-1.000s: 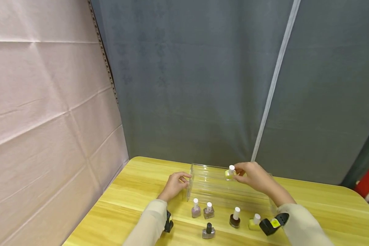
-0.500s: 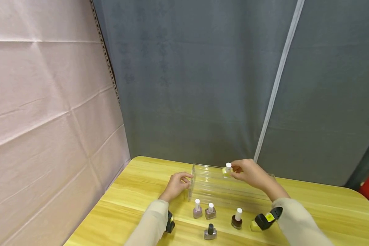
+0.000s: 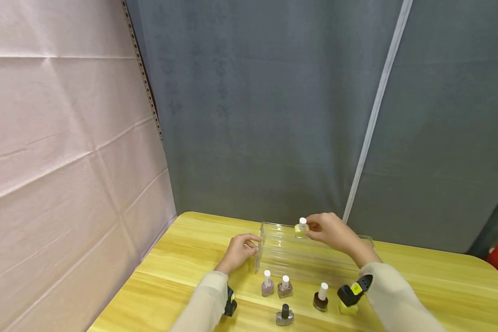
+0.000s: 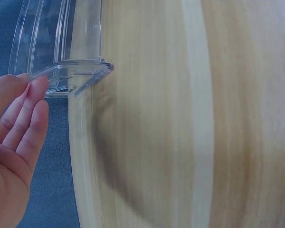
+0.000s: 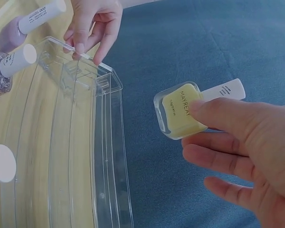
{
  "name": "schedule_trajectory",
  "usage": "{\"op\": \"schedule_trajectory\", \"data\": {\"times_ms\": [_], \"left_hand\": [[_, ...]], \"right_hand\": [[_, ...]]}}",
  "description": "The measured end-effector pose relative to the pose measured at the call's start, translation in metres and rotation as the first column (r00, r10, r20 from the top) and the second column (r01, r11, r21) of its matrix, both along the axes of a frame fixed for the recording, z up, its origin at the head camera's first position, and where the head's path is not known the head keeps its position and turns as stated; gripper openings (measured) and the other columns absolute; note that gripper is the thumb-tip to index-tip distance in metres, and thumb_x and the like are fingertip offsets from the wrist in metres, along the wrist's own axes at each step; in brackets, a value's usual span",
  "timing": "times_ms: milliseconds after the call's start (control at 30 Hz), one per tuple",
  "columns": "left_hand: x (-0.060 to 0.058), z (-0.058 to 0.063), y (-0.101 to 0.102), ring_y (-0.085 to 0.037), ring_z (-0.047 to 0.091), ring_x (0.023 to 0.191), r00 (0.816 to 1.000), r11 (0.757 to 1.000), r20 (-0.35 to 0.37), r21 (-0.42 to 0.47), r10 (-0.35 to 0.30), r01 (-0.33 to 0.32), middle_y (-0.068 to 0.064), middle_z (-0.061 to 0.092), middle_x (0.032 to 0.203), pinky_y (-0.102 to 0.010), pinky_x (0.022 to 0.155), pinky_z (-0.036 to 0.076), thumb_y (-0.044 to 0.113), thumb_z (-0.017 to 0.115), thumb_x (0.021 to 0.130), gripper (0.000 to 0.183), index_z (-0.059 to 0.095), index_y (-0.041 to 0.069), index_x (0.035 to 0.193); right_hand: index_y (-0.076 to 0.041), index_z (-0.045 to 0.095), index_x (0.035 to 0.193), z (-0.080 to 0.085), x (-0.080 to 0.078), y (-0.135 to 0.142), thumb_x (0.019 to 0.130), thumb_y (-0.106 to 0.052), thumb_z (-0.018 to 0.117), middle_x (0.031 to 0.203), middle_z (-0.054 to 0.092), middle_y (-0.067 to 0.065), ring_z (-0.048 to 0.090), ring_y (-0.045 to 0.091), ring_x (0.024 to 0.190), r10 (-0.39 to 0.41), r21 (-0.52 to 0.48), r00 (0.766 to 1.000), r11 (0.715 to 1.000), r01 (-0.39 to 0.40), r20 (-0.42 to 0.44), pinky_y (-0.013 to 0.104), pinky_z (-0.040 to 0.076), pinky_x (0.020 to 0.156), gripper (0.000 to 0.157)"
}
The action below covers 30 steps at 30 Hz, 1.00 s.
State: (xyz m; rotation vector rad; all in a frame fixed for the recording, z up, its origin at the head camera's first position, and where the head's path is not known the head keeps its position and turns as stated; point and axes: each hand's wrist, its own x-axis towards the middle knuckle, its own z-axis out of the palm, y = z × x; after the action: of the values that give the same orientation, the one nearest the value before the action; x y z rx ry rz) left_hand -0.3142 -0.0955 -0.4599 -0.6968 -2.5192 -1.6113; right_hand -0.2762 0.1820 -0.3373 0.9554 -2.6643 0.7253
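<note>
My right hand (image 3: 334,234) pinches a yellow nail polish bottle (image 5: 175,114) with a white cap between thumb and fingers. It holds the bottle over the back of a clear plastic tiered rack (image 3: 286,253). In the right wrist view the bottle's lettered front faces the camera, its cap pointing right. At the rack's left end, my left hand (image 3: 237,252) pinches the side panel's edge with thumb and index finger. The left wrist view shows those fingertips on the rack's corner (image 4: 80,71), the other fingers loosely bent.
In front of the rack stand a lilac bottle (image 3: 267,289), a glitter bottle (image 3: 285,290), a dark bottle (image 3: 320,303) and a black-capped bottle (image 3: 284,318). Another yellow bottle (image 3: 348,309) is partly behind the right wrist camera. A grey curtain (image 3: 265,115) hangs behind the wooden table (image 3: 157,276).
My right hand has carried the yellow nail polish bottle leftward and slightly farther back over the rack. My left hand stays on the rack's left end. The head view has shifted slightly.
</note>
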Motion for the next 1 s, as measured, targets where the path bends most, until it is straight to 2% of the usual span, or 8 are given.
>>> {"op": "schedule_trajectory", "data": {"times_ms": [67,267,500,633,733,867,933,1000], "left_hand": [[0.005,0.005,0.000,-0.027,0.064,0.067,1.000,1.000,-0.001,0.004,-0.001,0.001,-0.020,0.064,0.081,-0.032,0.060,0.054,-0.008,0.062,0.081,0.023,0.064,-0.005,0.104],[0.030,0.033,0.003,-0.043,0.061,0.074,1.000,0.999,0.019,0.035,-0.015,0.014,-0.030,0.061,0.085,-0.048,0.065,0.052,-0.014,0.058,0.081,0.023,0.063,-0.007,0.103],[0.033,0.036,0.003,-0.042,0.061,0.075,1.000,1.000,0.023,0.025,-0.014,0.013,-0.029,0.061,0.085,-0.048,0.066,0.052,-0.013,0.058,0.082,0.023,0.062,-0.007,0.103],[0.030,0.031,0.002,-0.043,0.061,0.072,1.000,0.999,0.018,0.025,-0.026,0.025,-0.030,0.060,0.085,-0.049,0.065,0.051,-0.014,0.057,0.082,0.023,0.062,-0.008,0.104],[0.021,0.018,0.001,-0.040,0.062,0.069,1.000,0.999,0.016,0.028,-0.022,0.021,-0.028,0.061,0.084,-0.048,0.063,0.051,-0.013,0.058,0.082,0.024,0.062,-0.007,0.104],[0.009,0.003,-0.002,-0.031,0.064,0.066,1.000,1.000,0.012,0.006,0.000,0.000,-0.021,0.064,0.082,-0.039,0.059,0.053,-0.009,0.061,0.082,0.024,0.063,-0.005,0.106],[0.007,0.000,-0.003,-0.028,0.064,0.065,1.000,1.000,0.009,-0.008,0.014,-0.014,-0.018,0.064,0.081,-0.034,0.058,0.053,-0.007,0.063,0.082,0.024,0.063,-0.004,0.106],[0.008,0.001,-0.003,-0.029,0.064,0.064,1.000,1.000,0.004,-0.008,0.019,-0.019,-0.018,0.065,0.080,-0.033,0.057,0.053,-0.007,0.062,0.082,0.024,0.063,-0.004,0.105]], "right_hand": [[-0.006,0.066,0.088,0.000,0.000,-0.002,0.081,-0.010,0.069,0.079,0.063,-0.002,0.060,0.010,0.071,-0.004,0.000,1.000,1.000,0.004,0.005,0.029,0.052,0.063,0.008],[-0.006,0.066,0.088,-0.001,-0.001,-0.004,0.081,-0.010,0.069,0.080,0.063,-0.001,0.059,0.010,0.070,-0.010,0.001,1.000,1.000,0.010,0.014,0.029,0.051,0.063,0.009],[-0.006,0.066,0.086,-0.002,-0.006,-0.008,0.080,-0.008,0.069,0.078,0.063,-0.002,0.060,0.010,0.070,-0.003,-0.003,1.000,1.000,0.003,-0.015,0.028,0.051,0.063,0.007],[-0.005,0.067,0.088,-0.003,-0.009,-0.011,0.080,-0.008,0.070,0.080,0.065,0.000,0.060,0.011,0.071,-0.022,-0.009,1.000,1.000,0.022,-0.012,0.029,0.052,0.064,0.010],[-0.004,0.067,0.089,-0.004,-0.010,-0.014,0.079,-0.009,0.070,0.081,0.065,0.002,0.061,0.012,0.071,-0.027,-0.016,1.000,1.000,0.027,-0.015,0.030,0.052,0.065,0.012],[-0.004,0.067,0.089,-0.006,-0.013,-0.017,0.079,-0.009,0.071,0.081,0.065,0.002,0.061,0.013,0.072,-0.028,-0.020,0.999,0.999,0.028,-0.018,0.031,0.052,0.065,0.013],[-0.004,0.067,0.090,-0.006,-0.014,-0.019,0.079,-0.010,0.071,0.081,0.065,0.002,0.061,0.013,0.072,-0.030,-0.020,0.999,0.999,0.029,-0.016,0.031,0.052,0.065,0.013],[-0.004,0.067,0.090,-0.006,-0.015,-0.021,0.079,-0.010,0.070,0.080,0.065,0.002,0.060,0.012,0.072,-0.032,-0.018,0.999,0.999,0.032,-0.013,0.031,0.052,0.065,0.013]]}}
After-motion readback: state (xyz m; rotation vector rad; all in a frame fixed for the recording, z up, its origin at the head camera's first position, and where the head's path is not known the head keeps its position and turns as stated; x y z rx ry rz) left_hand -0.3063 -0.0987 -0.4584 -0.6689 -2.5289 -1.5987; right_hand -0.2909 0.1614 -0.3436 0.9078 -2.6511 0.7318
